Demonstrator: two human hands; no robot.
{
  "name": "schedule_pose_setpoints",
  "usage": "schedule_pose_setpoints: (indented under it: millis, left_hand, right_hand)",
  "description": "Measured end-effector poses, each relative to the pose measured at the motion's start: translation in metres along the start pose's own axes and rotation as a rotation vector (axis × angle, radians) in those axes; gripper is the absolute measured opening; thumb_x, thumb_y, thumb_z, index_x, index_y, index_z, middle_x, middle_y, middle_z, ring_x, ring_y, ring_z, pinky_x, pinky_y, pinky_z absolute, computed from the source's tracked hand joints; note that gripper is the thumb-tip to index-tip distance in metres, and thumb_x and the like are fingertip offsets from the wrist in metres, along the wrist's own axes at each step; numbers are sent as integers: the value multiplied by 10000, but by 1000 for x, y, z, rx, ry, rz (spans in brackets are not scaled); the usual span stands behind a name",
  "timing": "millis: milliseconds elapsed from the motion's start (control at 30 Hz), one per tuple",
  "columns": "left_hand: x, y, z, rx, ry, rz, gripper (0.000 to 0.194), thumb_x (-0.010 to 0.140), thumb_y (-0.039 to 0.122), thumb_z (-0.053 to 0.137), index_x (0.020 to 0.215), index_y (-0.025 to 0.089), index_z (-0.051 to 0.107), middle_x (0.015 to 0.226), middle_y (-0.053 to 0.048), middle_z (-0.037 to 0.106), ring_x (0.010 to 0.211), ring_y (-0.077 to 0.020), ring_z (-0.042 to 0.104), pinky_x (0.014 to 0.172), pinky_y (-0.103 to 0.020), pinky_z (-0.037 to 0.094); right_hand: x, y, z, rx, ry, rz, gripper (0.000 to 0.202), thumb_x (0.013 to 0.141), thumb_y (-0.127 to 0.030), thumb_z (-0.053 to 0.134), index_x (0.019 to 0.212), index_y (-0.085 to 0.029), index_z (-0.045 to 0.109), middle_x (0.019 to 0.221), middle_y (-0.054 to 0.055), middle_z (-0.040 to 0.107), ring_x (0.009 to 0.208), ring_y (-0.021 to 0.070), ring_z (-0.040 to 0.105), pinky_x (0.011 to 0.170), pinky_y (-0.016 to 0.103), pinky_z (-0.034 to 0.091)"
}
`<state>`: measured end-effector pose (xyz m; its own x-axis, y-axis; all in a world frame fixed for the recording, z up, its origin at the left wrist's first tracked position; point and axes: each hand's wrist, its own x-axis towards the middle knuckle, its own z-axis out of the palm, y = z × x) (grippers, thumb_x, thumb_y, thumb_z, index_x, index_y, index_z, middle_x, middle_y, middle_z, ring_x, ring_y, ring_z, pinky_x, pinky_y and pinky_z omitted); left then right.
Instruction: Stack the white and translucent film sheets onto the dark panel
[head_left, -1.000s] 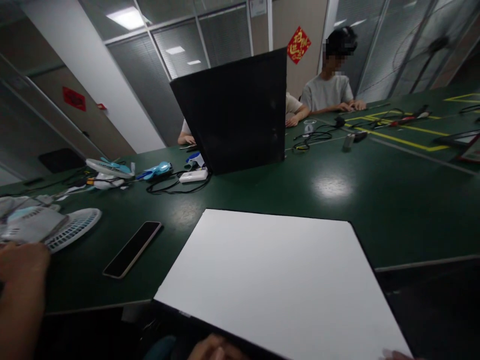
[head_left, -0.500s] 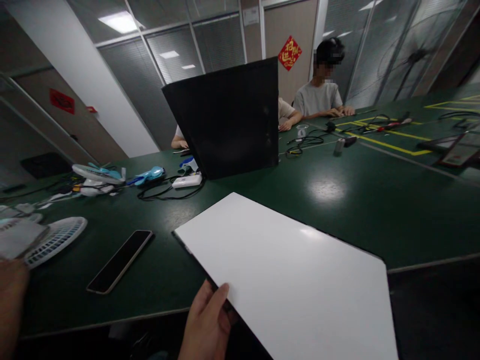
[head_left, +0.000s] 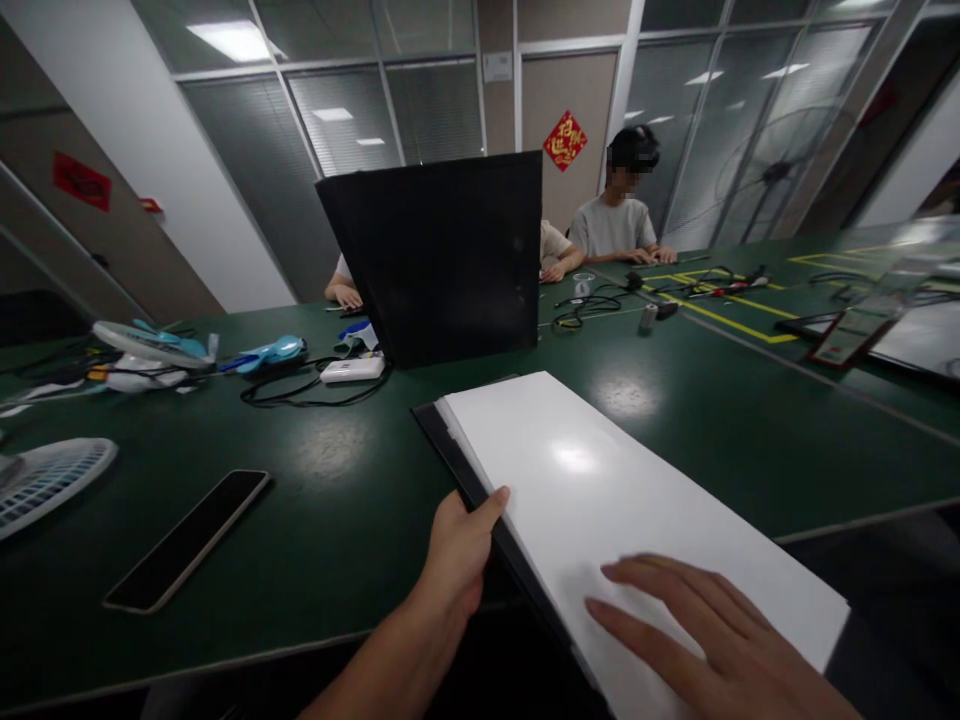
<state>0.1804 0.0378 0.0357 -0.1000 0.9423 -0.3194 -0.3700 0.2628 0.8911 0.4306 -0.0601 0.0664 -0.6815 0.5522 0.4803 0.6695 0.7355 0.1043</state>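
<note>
My left hand (head_left: 461, 550) grips the near-left edge of a stack of white sheets (head_left: 600, 480) on a black backing panel (head_left: 450, 450). Its thumb lies on top and its other fingers are hidden underneath. The white surface is glossy and slants up from the table's front edge. Over its lower part my right hand (head_left: 690, 620) is open, fingers apart and palm down. Whether its fingertips touch the sheet I cannot tell.
A phone (head_left: 187, 540) and a white fan (head_left: 60, 480) lie on the green table (head_left: 337, 560). Beyond stand a large black panel (head_left: 442, 260), a white box with cables (head_left: 352, 370) and a framed stand (head_left: 855, 330). Two people sit across; one wears a grey shirt (head_left: 611, 228).
My right hand has come in over the white surface. The stack has turned and tilted, showing more black backing at its left edge. A blurred hand at the far left has left view.
</note>
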Motion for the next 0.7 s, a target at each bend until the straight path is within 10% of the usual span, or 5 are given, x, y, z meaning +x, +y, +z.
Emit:
schedule_pose_setpoints:
  millis: [167,467,700]
  left_hand:
    - [9,-3,29,-18,-66,5,509,587,388,1005,956,114,787,949,-132,816,802,-249,755,740,-337,591]
    - [13,-4,52,-54,-159,-174,314,1013,464,654,928,162,672,775,16,681,642,-127,650,643,-296,568]
    - [13,14,34,-7,-162,-31,98,703,163,735,799,150,718,645,-15,700,497,-146,608,500,-253,475]
  right_hand:
    - [11,10,1,161,-285,188,839,981,-670,576,1675,-406,184,1681,63,335,1517,424,364,1117,721,468]
    - [-50,120,43,111,-428,645,642,1050,-690,361,1644,-488,223,1726,-14,251,1583,365,202,1209,758,254]
    - [-73,152,42,126,-422,678,606,1064,-668,335,1631,-454,307,1727,26,254,1568,410,227,1147,804,302]
